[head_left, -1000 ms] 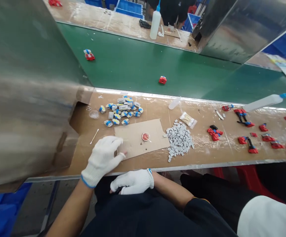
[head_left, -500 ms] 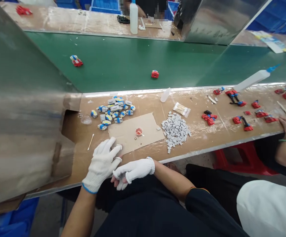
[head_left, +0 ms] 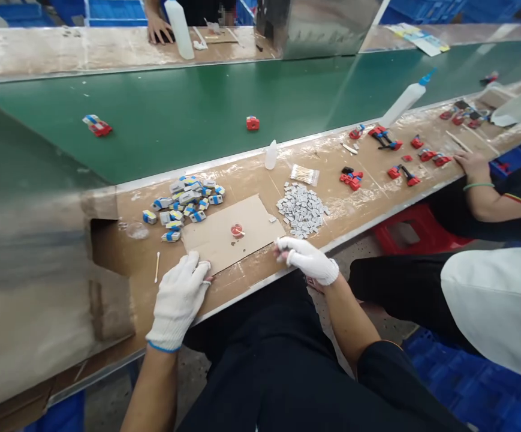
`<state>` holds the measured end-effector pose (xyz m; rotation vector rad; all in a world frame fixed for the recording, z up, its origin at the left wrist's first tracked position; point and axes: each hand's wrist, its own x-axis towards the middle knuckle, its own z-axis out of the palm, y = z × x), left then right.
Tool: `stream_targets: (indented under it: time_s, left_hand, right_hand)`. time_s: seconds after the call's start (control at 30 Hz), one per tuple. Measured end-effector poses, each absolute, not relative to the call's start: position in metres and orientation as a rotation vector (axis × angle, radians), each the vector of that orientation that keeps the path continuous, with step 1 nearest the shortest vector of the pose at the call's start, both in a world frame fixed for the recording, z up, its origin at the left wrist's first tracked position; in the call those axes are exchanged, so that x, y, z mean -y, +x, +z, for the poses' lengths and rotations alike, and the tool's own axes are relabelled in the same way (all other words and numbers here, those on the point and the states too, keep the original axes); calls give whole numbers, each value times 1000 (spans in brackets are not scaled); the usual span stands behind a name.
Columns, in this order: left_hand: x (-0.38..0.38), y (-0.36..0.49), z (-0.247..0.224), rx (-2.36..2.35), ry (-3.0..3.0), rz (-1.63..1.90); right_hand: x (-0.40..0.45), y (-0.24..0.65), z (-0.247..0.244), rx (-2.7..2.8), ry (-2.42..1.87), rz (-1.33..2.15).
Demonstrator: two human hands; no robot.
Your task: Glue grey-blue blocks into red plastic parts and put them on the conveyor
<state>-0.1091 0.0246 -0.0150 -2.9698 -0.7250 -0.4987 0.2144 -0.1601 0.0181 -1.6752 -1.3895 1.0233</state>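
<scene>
My left hand (head_left: 180, 297), in a white knit glove with bare fingertips, lies on the table by the lower left corner of a cardboard sheet (head_left: 215, 240). Its fingers are stretched out and nothing shows in them. My right hand (head_left: 307, 259), gloved the same way, hovers at the table's front edge, just below a heap of small grey pieces (head_left: 303, 210). The fingers are loosely bent and apart, with no object visible between them. On the cardboard sits a small red dish (head_left: 237, 230) with a cotton swab in it. Behind it are grey-blue-yellow blocks (head_left: 183, 201).
A cotton swab (head_left: 157, 267) lies left. A swab packet (head_left: 304, 174) and small white bottle (head_left: 271, 155) stand behind the heap. Red parts (head_left: 351, 178) spread rightward toward a co-worker's hand (head_left: 472, 165). A green belt (head_left: 174, 114) runs behind; a metal panel (head_left: 39, 258) bounds the left.
My right hand has moved away from beside my left hand, rightward and up to the table edge near the grey pieces. My left hand stays on the table. The view has turned right.
</scene>
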Motion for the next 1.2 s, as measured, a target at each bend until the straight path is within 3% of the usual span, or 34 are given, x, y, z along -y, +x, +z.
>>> stream_targets:
  time_s: [0.2, 0.53, 0.67, 1.0, 1.2]
  left_hand:
    - [-27, -109, -12, 633, -2954, -593]
    - [-31, -119, -18, 645, -2939, -578]
    - [-39, -135, -26, 695, -2980, -641]
    - [-33, -146, -4, 682, -2968, -337]
    - [-25, -145, -5, 824, -2996, -403]
  right_hand:
    - [163, 217, 16, 1429, -2035, 587]
    - [166, 232, 8, 1873, -2077, 273]
    - [171, 235, -1, 1949, -2022, 240]
    - [172, 241, -10, 1973, -1848, 235]
    - [161, 251, 3, 1872, -1837, 134]
